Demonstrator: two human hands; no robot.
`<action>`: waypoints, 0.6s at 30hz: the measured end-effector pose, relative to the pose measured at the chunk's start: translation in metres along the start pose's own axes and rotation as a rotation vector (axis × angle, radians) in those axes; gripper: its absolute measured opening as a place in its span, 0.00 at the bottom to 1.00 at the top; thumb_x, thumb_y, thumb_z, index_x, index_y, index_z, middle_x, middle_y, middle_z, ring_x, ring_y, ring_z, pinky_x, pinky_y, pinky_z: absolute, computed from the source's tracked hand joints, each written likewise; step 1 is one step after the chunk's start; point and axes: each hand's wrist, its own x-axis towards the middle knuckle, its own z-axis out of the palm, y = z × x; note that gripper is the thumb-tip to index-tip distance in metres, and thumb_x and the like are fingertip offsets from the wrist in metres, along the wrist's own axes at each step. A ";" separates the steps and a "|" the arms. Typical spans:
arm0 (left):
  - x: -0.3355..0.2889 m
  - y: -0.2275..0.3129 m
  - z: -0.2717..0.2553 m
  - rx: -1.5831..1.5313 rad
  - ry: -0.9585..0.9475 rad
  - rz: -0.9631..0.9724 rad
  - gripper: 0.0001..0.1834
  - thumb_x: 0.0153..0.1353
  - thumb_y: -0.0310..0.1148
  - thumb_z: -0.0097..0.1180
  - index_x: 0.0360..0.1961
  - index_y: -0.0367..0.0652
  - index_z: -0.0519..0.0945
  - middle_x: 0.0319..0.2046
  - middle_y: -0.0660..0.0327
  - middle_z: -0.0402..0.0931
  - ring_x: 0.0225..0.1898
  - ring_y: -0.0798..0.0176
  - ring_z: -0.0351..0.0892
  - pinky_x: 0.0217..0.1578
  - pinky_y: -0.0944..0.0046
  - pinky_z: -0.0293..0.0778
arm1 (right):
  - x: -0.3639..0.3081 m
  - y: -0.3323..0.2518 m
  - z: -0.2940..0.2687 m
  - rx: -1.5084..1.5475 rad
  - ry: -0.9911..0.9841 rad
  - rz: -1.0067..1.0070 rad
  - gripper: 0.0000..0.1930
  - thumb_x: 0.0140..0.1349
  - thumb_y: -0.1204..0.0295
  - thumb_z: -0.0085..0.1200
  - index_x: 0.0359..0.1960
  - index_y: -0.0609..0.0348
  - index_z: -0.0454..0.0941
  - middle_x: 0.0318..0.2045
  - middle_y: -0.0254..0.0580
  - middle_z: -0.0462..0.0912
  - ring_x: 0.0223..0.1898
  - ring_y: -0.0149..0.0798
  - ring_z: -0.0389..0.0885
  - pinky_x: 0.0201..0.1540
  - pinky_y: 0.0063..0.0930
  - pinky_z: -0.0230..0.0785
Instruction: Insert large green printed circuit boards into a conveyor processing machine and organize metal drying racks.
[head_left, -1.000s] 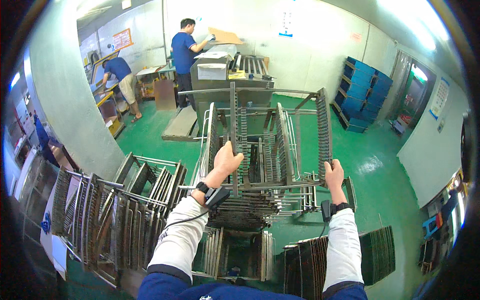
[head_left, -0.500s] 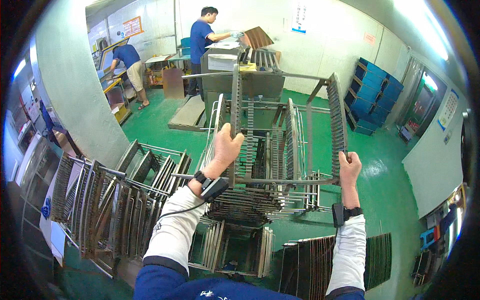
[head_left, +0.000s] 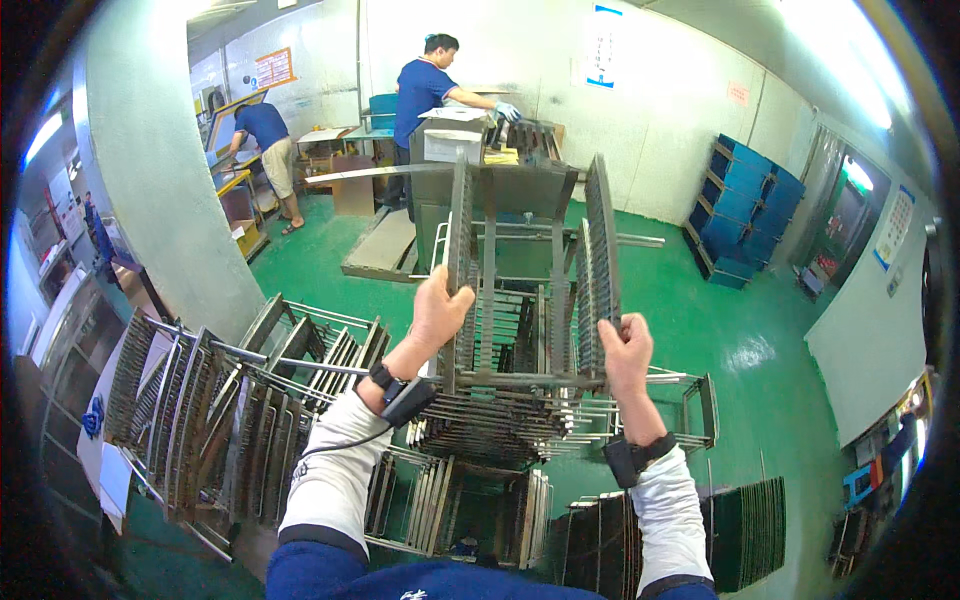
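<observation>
Green painted floor (head_left: 760, 350) below. Stacked grey metal slotted racks (head_left: 500, 440) rise in front of me. On top, an upright grey metal rack frame (head_left: 525, 290). My left hand (head_left: 440, 310) grips its left post; my right hand (head_left: 625, 352) is closed around its right post.

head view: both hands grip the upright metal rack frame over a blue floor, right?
Not quite: the floor is green, not blue. The head view shows the left hand and right hand both gripping the upright metal rack frame.
</observation>
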 end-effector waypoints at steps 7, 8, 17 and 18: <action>-0.001 -0.104 0.056 0.266 -0.081 -0.285 0.20 0.50 0.43 0.56 0.33 0.34 0.71 0.30 0.43 0.74 0.36 0.41 0.74 0.37 0.50 0.70 | -0.014 0.104 0.048 -0.354 -0.239 0.143 0.16 0.51 0.61 0.59 0.32 0.61 0.73 0.26 0.47 0.80 0.31 0.45 0.79 0.34 0.38 0.68; 0.000 -0.100 0.061 0.252 -0.076 -0.278 0.20 0.50 0.43 0.56 0.33 0.34 0.71 0.30 0.43 0.74 0.36 0.41 0.74 0.37 0.50 0.70 | -0.018 0.108 0.044 -0.362 -0.236 0.146 0.16 0.51 0.61 0.59 0.33 0.61 0.73 0.26 0.47 0.80 0.30 0.45 0.79 0.34 0.37 0.68; -0.014 -0.101 0.059 0.314 -0.080 -0.247 0.16 0.49 0.31 0.53 0.37 0.36 0.65 0.35 0.39 0.72 0.41 0.37 0.72 0.42 0.44 0.68 | -0.027 0.085 0.067 -0.443 -0.238 0.048 0.18 0.49 0.61 0.59 0.25 0.63 0.68 0.18 0.52 0.73 0.22 0.54 0.71 0.27 0.42 0.63; -0.012 -0.101 0.058 0.300 -0.097 -0.257 0.15 0.49 0.30 0.52 0.37 0.37 0.65 0.36 0.39 0.72 0.42 0.37 0.72 0.43 0.44 0.67 | -0.027 0.089 0.070 -0.447 -0.241 0.053 0.16 0.49 0.63 0.58 0.25 0.63 0.68 0.19 0.53 0.74 0.24 0.56 0.73 0.28 0.44 0.64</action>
